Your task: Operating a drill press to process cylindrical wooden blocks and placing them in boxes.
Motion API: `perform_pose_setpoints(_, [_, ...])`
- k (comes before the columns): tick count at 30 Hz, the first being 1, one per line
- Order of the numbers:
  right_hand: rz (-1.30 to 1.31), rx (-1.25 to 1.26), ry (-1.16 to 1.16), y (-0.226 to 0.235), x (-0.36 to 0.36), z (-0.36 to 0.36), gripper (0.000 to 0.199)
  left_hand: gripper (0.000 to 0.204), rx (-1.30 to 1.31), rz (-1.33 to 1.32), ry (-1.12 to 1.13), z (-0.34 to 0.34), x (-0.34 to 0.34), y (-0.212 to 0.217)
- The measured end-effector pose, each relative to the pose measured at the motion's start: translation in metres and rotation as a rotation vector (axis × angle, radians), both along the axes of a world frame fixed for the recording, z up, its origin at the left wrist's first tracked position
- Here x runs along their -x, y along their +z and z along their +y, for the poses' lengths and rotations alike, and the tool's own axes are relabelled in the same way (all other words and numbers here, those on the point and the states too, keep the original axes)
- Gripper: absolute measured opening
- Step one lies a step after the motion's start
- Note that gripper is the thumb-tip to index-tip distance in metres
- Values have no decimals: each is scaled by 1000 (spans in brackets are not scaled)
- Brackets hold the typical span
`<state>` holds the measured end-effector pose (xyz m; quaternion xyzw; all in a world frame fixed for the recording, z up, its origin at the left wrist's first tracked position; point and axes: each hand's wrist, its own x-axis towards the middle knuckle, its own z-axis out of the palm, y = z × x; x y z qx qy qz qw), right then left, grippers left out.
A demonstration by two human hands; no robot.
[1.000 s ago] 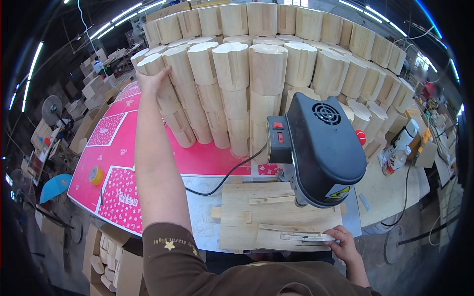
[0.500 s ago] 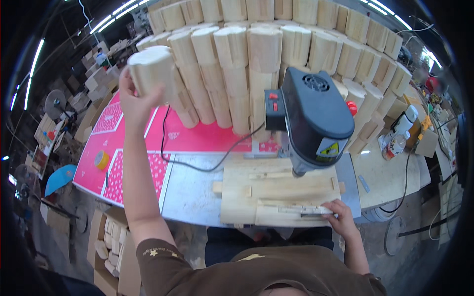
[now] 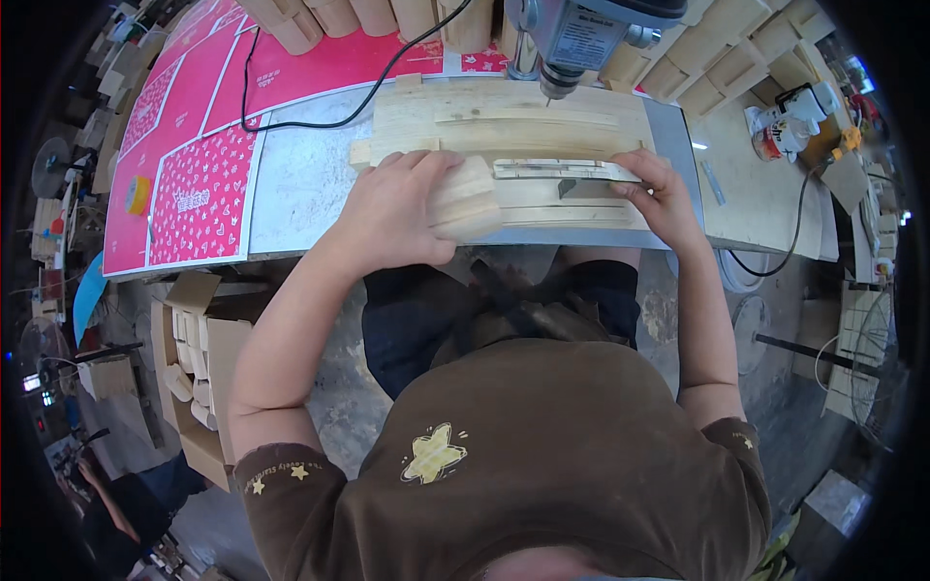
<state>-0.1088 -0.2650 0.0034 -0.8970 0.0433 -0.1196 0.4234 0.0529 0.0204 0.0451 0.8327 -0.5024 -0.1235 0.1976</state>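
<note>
Pink patterned sheeting (image 3: 184, 131) spreads at your left; your left hand (image 3: 392, 210) grips a pale, rounded wooden block (image 3: 470, 201), your right hand (image 3: 666, 194) pinches a thin whitish strip (image 3: 552, 170).

The person's left grip (image 3: 402, 208), at the left end of the stacked blocks (image 3: 465, 24) a second ago and in midair half a second later, is now down over the counter (image 3: 300, 184), bringing the wooden block (image 3: 465, 198) to the front of the wooden board (image 3: 407, 107), just beside the left end of the narrow strip (image 3: 562, 169). The block, held end-up in midair, now lies over on its side. The view tips downward too: the stack and the drill press (image 3: 586, 39) slip partly past the upper edge, while more of the brown shirt (image 3: 572, 445) shows below.
</note>
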Motion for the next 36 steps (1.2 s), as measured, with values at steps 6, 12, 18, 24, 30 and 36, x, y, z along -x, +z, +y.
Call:
perform_pose_setpoints(6, [14,-2,42,2,0,-10,23,78,-64,161,-52,-15,-18,0])
perform_pose_setpoints(12, [-7,16,52,2,5,-13,24,81,-127,390,-122,-36,-33,-5])
perform_pose_setpoints(18, [-29,37,116,0,-7,-3,30,76,248,495,-55,-63,-11,-41])
perform_pose_setpoints(24, [-65,34,-32,-6,0,-3,30,69,925,200,384,-40,35,-94])
perform_pose_setpoints(30, [-193,132,-121,-13,-28,-20,28,75,730,159,410,-57,45,-107])
perform_pose_setpoints(36, [-226,74,-136,-19,-55,-21,29,71,491,-24,510,-67,11,-104])
